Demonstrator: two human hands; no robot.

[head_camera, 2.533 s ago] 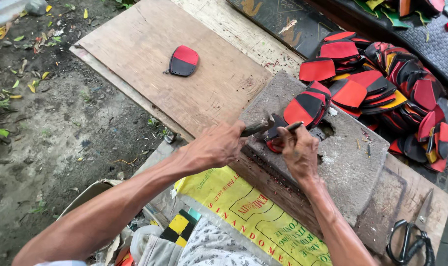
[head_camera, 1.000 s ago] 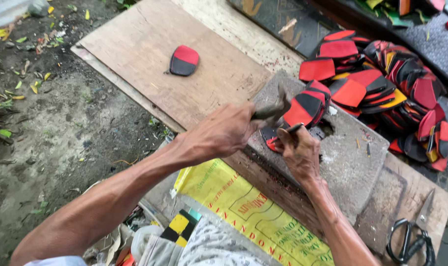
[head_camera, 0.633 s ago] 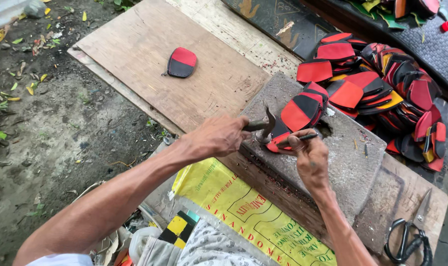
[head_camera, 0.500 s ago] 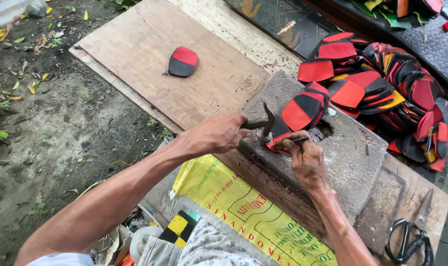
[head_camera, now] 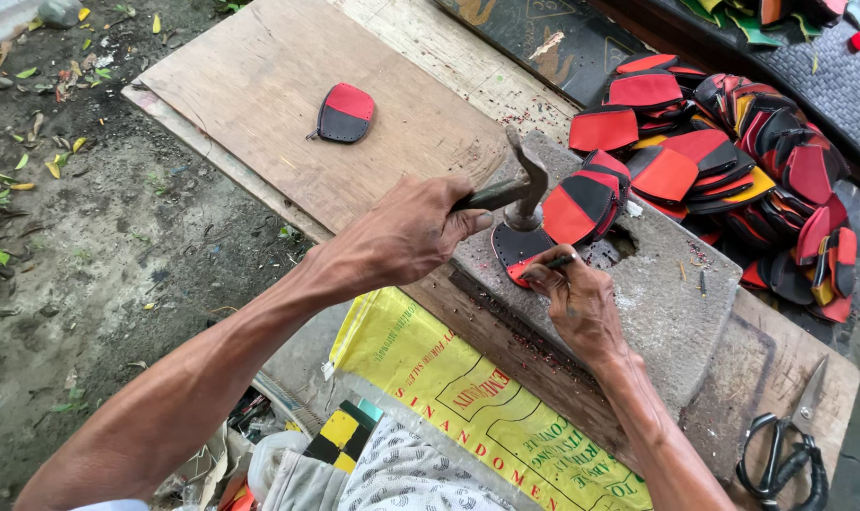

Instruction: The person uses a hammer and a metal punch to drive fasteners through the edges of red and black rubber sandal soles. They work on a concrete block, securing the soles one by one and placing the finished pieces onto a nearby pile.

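While gripping a hammer (head_camera: 517, 194) by the handle, left hand (head_camera: 403, 232) clenched just left of the stone block (head_camera: 671, 308), hammer head resting on a small punch (head_camera: 547, 264) over the block's near-left end. Right hand (head_camera: 579, 301) on the block too, fingertips pinched around that punch, tip set on a red-and-black leather piece (head_camera: 520, 251). Piece flat on the block's left end, black part up, red edge showing by the fingers. Short stack of like pieces (head_camera: 586, 197) on the block just behind it, leaning. Big heap of red, black and yellow pieces (head_camera: 742, 170) behind and right of the block, spilling along its far side. One single piece (head_camera: 344, 113) well left of the block, alone on the wooden board (head_camera: 288, 85). Scissors (head_camera: 785, 454) right of the block's near end, on dark wood. Yellow printed sack (head_camera: 468, 402) in front of the block, hanging below its front edge. Dirt ground (head_camera: 80, 237) with scattered leaves far left of the block, beyond the board.
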